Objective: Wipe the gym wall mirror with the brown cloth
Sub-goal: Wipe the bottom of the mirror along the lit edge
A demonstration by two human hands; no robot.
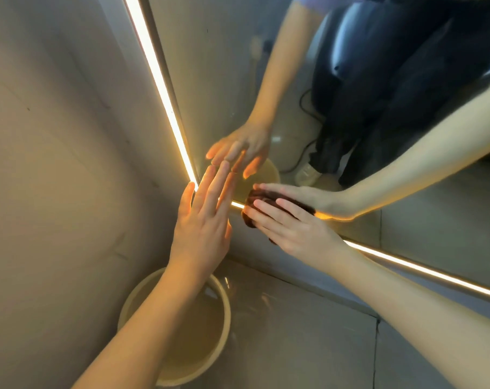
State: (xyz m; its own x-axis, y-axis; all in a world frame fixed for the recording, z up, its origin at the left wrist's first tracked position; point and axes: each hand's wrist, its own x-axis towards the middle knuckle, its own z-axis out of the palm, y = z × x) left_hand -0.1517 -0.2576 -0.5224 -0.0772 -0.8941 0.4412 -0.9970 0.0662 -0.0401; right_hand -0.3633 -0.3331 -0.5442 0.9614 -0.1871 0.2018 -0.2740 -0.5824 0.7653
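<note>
i am looking down into the lower left corner of the mirror (227, 66), where two glowing light strips (157, 74) are meeting, one running up the side edge and one along the bottom edge. my left hand (201, 220) is lying flat, fingers straight and close together, its fingertips touching the glass right at that corner. my right hand (291, 226) is pressing the brown cloth (249, 219) against the bottom edge of the mirror with straight, slightly spread fingers. the cloth is sitting bunched under them, over the bottom strip and just beside the left hand. open glass is stretching up and to the right of both hands, while the plain wall (55, 136) is closing in on the left. a round bucket (224, 307) is standing on the floor (308, 332) below the corner. most of the cloth is hiding beneath my right fingers, so i cannot tell its full shape. my left forearm is covering part of the bucket, and what it is holding is hard to make out. the mirror is running out of view at the top and right.
</note>
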